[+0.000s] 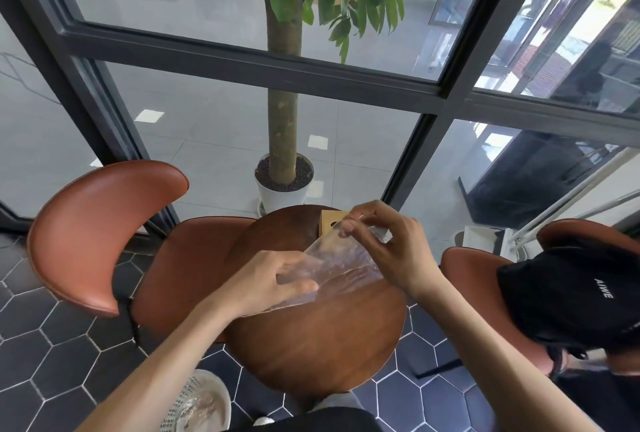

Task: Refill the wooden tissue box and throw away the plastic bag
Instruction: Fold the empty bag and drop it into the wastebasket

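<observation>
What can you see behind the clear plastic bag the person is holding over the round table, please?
Behind the clear plastic bag, a corner of the wooden tissue box shows on the round table. The right hand and the bag cover the rest of the box, so its opening is hidden.

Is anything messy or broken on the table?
Nothing looks broken or spilled. Both hands, left and right, hold a clear plastic bag over the round table. The tissue box sits upright at the far edge. A black cap lies on a chair, which is a bit odd.
</observation>
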